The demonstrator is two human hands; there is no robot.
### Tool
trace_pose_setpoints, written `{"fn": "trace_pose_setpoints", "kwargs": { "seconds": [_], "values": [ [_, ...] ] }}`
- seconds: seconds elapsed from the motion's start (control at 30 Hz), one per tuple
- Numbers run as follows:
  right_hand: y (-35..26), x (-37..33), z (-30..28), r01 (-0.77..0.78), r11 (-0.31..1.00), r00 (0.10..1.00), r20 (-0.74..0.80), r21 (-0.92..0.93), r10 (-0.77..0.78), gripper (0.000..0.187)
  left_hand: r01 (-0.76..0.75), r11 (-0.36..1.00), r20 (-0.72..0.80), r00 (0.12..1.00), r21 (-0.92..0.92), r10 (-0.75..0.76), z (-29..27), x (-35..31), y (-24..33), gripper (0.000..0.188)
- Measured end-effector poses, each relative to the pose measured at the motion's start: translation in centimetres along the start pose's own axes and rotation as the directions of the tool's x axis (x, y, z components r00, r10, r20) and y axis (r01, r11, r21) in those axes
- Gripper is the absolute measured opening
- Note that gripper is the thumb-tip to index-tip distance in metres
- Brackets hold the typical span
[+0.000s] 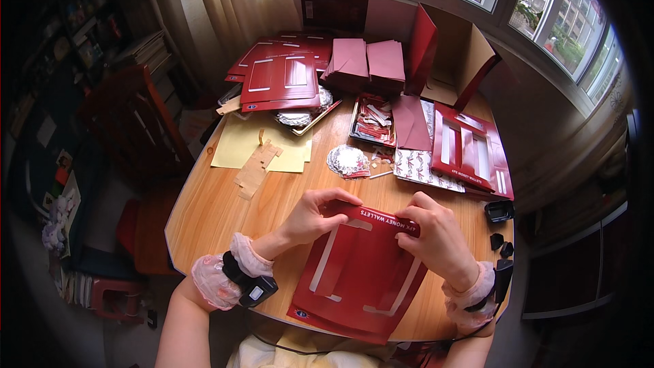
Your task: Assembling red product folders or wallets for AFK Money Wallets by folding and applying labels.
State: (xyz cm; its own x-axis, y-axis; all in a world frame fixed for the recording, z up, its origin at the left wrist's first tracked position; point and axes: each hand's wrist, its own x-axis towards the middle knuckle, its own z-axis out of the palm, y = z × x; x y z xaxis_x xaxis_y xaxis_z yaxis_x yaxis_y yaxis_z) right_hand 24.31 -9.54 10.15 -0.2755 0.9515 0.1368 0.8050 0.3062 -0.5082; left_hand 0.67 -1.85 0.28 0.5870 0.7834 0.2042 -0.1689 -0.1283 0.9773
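A red printed packaging card [361, 272] with pale strips along its sides lies tilted at the table's front edge, its lower end overhanging toward me. My left hand [317, 218] pinches its far left corner between thumb and fingers. At the far right corner, my right hand [432, 235] grips the same edge, fingers bent over it and thumb on the face. White printing runs along that far edge, between both hands. Each wrist wears a pink frilled cuff with a black strap; a small black device [259, 291] sits on the left one.
Beyond the card are a pile of white patterned cut-outs [348, 161] and a tray of small pieces [373, 119]. Red cards [279, 82], pink envelopes [349, 58] and an open box [446, 61] stand at the back. Yellow paper [231, 140] lies left, more cards [470, 146] right.
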Motion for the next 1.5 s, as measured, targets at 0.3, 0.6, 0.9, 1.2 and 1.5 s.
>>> {"fn": "trace_pose_setpoints", "kwargs": {
  "seconds": [0.3, 0.6, 0.9, 1.2, 1.5],
  "values": [
    [-0.5, -0.1, 0.8, 0.027, 0.996, 0.996, 0.089, -0.091, -0.019, 0.023, -0.098, 0.980, 0.224, 0.973, 0.174, 0.057, -0.3, 0.5, 0.8, 0.035],
    [0.2, 0.2, 1.9, 0.063, 0.997, 0.997, 0.051, -0.033, -0.061, 0.028, -0.154, 0.906, 0.261, 0.964, 0.394, 0.050, -0.2, 0.4, 1.2, 0.033],
    [0.2, 0.1, 2.2, 0.051, 0.991, 0.998, -0.014, -0.127, -0.054, 0.020, -0.154, 0.929, 0.272, 0.960, 0.337, 0.060, -0.9, 0.6, 0.7, 0.029],
    [0.3, 0.2, 2.0, 0.021, 0.995, 0.998, 0.058, -0.100, -0.015, 0.017, -0.115, 0.940, 0.298, 0.954, 0.321, 0.015, -0.8, 0.4, 0.9, 0.029],
    [-0.2, 0.2, 1.8, 0.022, 0.995, 0.998, 0.055, -0.096, -0.016, 0.018, -0.116, 0.929, 0.327, 0.945, 0.351, -0.005, -0.7, 0.4, 0.9, 0.034]
  ]
}}
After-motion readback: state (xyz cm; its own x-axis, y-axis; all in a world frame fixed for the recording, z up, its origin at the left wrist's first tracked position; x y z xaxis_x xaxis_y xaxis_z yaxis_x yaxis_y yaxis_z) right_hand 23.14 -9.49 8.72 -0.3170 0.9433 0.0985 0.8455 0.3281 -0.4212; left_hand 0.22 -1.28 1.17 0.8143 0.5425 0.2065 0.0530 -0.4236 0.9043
